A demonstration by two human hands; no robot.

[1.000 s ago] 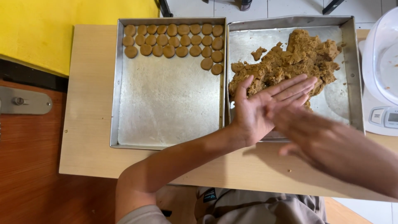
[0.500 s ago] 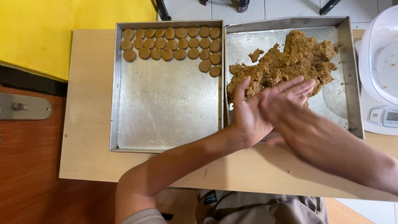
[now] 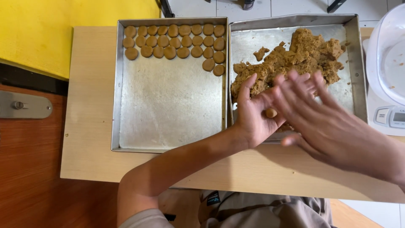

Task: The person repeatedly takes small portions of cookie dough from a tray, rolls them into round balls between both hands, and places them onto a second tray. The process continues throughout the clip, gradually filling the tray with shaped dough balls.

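One small brown dough ball [image 3: 271, 112] sits between the two palms, resting on the upturned left hand [image 3: 255, 114] and part-covered by the right hand [image 3: 320, 114]. Both hands flat and spread, fingers extended, pressed toward each other around the lump; neither closes into a fist. Right hand is motion-blurred, so exact finger contact is hard to read.

Directly beyond the fingertips: large crumbly heap of brown dough [image 3: 295, 59] in the right-hand rectangular metal tray [image 3: 358, 63]. Heap fills most of the tray's far half; bare metal shows near its side wall. A small stray piece lies apart from the heap, on the left-hand side.

Further out past the left thumb: second rectangular metal tray [image 3: 168, 114], touching the first along one edge. Shaped round brown dough discs [image 3: 177, 40] occupy only its far end: roughly two packed rows plus a short column down the side nearest the dough tray. Rest of that tray is bare metal.

Judgement on progress: early stage. A small share of the dough is shaped and laid out; the bulk remains in the heap, and most of the disc tray is unfilled. The piece in hand is not yet placed.

Both trays rest on a pale wooden tabletop [image 3: 93, 126]. Beyond the right wrist, a white kitchen scale with clear bowl [image 3: 388, 76].
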